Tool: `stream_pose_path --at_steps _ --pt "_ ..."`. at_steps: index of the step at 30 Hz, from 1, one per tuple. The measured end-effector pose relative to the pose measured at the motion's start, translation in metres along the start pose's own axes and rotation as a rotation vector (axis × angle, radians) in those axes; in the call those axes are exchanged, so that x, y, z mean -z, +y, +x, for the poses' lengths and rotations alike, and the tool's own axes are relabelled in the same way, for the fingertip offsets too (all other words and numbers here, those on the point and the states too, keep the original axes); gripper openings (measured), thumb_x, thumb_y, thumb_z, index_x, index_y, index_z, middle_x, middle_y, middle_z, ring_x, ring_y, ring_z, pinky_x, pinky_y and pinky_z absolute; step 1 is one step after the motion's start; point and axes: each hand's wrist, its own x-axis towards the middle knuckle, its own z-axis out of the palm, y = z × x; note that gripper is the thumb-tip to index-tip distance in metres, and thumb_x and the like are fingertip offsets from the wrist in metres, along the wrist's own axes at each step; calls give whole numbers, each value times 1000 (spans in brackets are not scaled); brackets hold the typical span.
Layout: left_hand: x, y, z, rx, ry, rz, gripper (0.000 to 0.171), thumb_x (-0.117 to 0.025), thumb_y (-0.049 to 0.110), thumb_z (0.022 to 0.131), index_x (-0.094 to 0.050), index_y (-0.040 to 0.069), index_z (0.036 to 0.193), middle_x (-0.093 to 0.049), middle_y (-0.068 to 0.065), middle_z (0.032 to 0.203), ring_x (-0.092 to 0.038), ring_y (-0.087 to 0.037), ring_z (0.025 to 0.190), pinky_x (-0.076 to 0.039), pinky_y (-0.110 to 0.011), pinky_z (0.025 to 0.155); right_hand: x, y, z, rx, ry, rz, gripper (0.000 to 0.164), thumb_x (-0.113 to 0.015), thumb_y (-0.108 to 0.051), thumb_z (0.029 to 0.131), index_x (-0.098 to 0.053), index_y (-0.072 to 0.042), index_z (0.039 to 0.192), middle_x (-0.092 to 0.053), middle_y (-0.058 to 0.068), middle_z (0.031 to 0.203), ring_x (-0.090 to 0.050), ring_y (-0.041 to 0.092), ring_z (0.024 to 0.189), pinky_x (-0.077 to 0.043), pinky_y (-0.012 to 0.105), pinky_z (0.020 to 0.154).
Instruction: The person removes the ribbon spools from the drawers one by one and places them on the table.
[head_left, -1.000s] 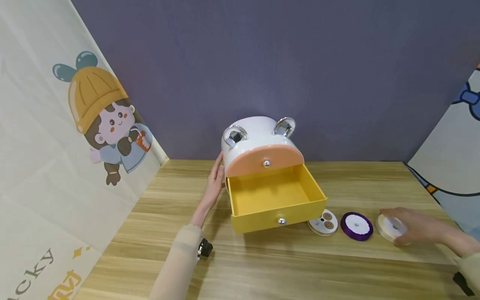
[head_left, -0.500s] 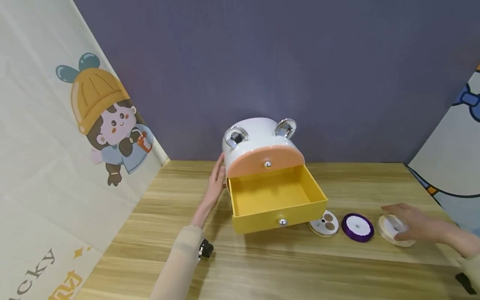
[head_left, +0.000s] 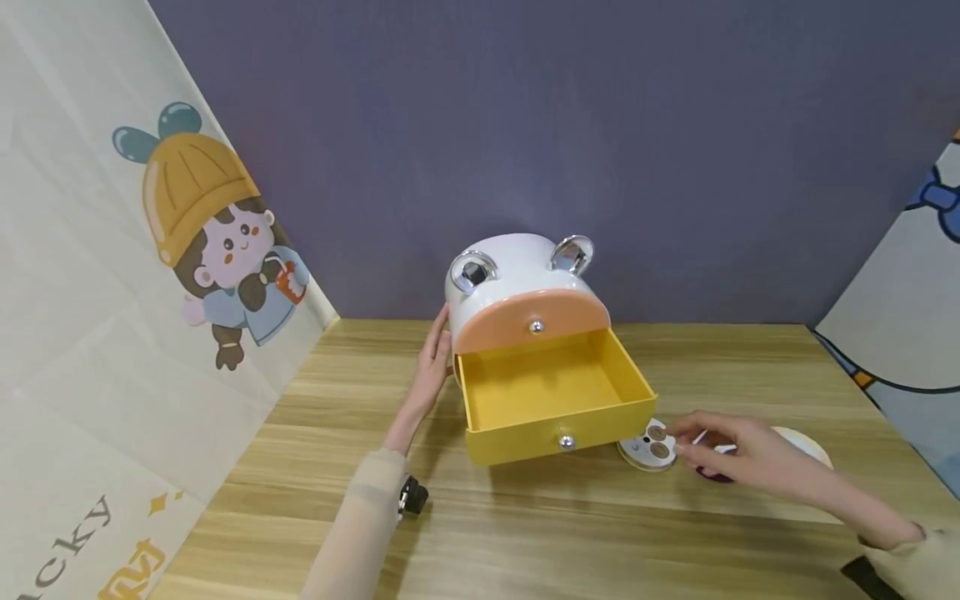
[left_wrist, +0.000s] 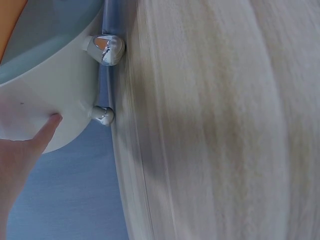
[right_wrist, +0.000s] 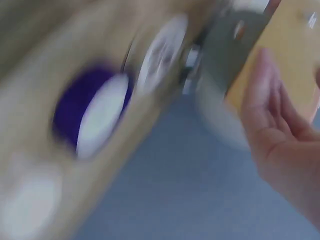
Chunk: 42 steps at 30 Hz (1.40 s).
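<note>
- Yellow drawer [head_left: 517, 444] pulled well out from the lower half of an animal-shaped cabinet [head_left: 517, 258], leaving its bare inside facing up; above it, a peach upper drawer front [head_left: 487, 325], closed.
- Laid along the cabinet's side, left hand [head_left: 431, 367] with fingers straight and gripping nothing; probably a brace against sliding, with chrome feet [left_wrist: 107, 50] standing on the wood-grain table [head_left: 525, 533].
- Poised at the purple ribbon spool [right_wrist: 102, 112] and mostly covering it from the head camera, right hand [head_left: 750, 450] with fingers loosely bent, thumb apart from fingertips, apparently holding nothing; contact with the spool impossible to tell.
- Lying flat on the table in a row with the purple one, presumably for easy reach: a brown-dotted white spool [head_left: 648, 450], partly hidden by the drawer's corner, and a pale spool [head_left: 806, 446], partly behind the right hand.
</note>
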Motion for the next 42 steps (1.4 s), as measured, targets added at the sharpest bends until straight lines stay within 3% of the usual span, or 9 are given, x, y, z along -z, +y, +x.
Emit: stream_pose_path --at_steps 3,6,10,13,16,20,27,34,42 --pt "0 -2 -1 6 -3 0 53 -33 31 109 -17 28 160 -11 -3 169 -37 -42 144 -50 -58 104 -21 -10 7 -78 -145 433 31 -40 -17 108 -61 -7 130 -71 -10 106 -68 8 90 -63 30 76" --pt "0 -4 -2 10 -8 -3 53 -33 31 109 -17 28 160 -10 -3 169 -37 -42 144 -50 -57 104 -44 -18 16 -122 -241 760 38 -30 -20 110 -63 -14 129 -70 -6 112 -68 10 95 -62 30 86" --pt "-1 -5 -3 10 -3 -9 53 -33 31 109 -18 29 160 -11 -3 169 -38 -42 144 -50 -57 104 -69 -30 28 -237 -297 1015 42 -29 -31 110 -66 -16 122 -71 -5 113 -67 7 94 -60 24 88" --pt "-1 -5 -3 9 2 -13 53 -34 30 109 -18 29 159 -11 -3 169 -37 -43 144 -50 -58 104 -82 -40 39 -322 -293 1130 42 -34 -38 109 -67 -15 120 -70 -5 112 -66 5 94 -59 20 88" --pt "-1 -5 -3 13 1 -19 53 -33 30 109 -19 29 160 -11 -3 169 -37 -43 144 -50 -57 104 -90 -46 49 -339 -286 1239 40 -37 -38 108 -67 -13 118 -71 -4 112 -66 5 95 -57 18 89" --pt "-2 -5 -3 18 -6 -23 53 -33 29 109 -19 29 160 -11 -3 169 -39 -43 142 -51 -56 104 -94 -53 59 -334 -259 1310 35 -42 -35 107 -68 -13 114 -73 -3 109 -67 3 94 -57 15 87" --pt "-2 -5 -2 12 -10 -19 53 -33 29 109 -18 28 160 -11 -4 169 -39 -44 142 -51 -57 103 -96 -56 64 -321 -221 1307 31 -44 -29 107 -71 -13 109 -74 -4 103 -68 2 90 -57 14 84" --pt "2 -31 10 -35 28 -12 51 -36 41 107 -24 39 156 -15 1 168 -42 -43 140 -52 -58 101 -97 -57 66 -318 -201 1318 28 -46 -25 106 -71 -12 108 -75 -5 100 -67 1 87 -57 12 80" --pt "4 -30 11 -17 30 -16 50 -35 37 108 -23 38 157 -14 3 168 -39 -41 143 -50 -59 103 -97 -59 74 -336 -194 1312 29 -47 -27 106 -72 -13 106 -75 -6 97 -66 -1 83 -56 9 77"
